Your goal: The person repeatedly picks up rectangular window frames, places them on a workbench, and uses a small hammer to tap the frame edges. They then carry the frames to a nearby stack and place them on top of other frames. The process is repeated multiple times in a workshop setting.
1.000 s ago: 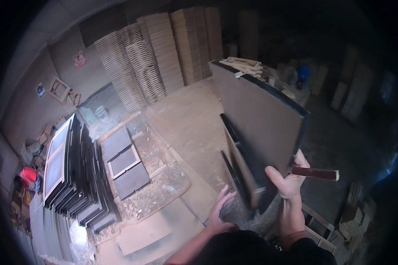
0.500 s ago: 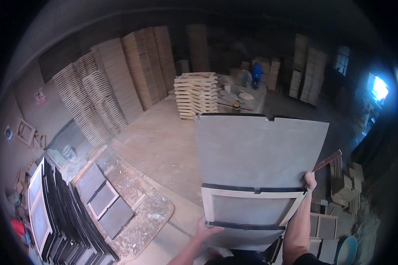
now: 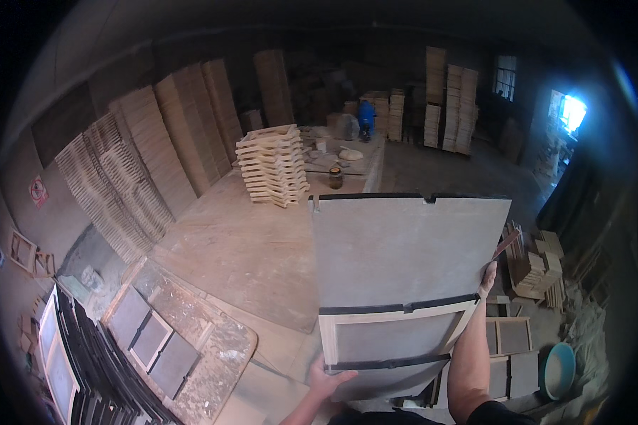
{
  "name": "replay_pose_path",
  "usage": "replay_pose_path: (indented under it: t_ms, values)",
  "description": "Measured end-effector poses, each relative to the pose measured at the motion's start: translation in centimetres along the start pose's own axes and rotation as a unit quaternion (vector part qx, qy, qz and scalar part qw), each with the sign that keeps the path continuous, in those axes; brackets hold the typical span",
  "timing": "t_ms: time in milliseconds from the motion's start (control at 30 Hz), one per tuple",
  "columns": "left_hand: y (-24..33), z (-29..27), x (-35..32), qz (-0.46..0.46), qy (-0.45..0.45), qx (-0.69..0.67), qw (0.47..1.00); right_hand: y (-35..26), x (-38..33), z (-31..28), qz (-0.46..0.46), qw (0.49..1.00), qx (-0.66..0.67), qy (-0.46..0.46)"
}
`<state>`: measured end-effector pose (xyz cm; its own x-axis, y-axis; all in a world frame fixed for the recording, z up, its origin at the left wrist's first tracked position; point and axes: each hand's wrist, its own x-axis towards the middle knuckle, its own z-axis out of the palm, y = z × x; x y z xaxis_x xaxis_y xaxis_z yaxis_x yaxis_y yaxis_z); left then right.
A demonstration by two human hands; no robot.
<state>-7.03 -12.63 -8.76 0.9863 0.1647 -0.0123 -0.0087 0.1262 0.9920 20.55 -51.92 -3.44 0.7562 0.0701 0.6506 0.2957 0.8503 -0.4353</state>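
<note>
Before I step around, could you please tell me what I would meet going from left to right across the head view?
Stack of black-edged panels → flat-lying grey panel → stack of pale wooden frames → held grey panel → blue-green basin.

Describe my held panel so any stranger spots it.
Find the scuffed worktable at left, then look right. The left hand and right hand hold a grey panel with black edges and a pale wooden frame. Unlike the similar panel lying on the worktable, it is held up.
</note>
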Motion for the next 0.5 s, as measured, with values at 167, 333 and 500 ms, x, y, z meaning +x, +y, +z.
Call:
replay_pose_path:
  t_ms: [167, 333, 500]
  values:
    - [1.6, 4.8, -4.2, 0.027, -0.006, -0.006, 1.000, -4.4, -2.9, 1.1, -0.009, 0.999, 0.024, 0.030]
    - [0.8, 9.7, -9.8, 0.001, 0.036, 0.015, 0.999, -10.4, -7.8, -1.4, 0.014, 0.988, 0.020, 0.154]
    - [-1.4, 13.7, -14.0, -0.060, 0.075, 0.048, 0.994, -17.3, -10.9, 0.9, 0.019, 0.973, -0.017, 0.231]
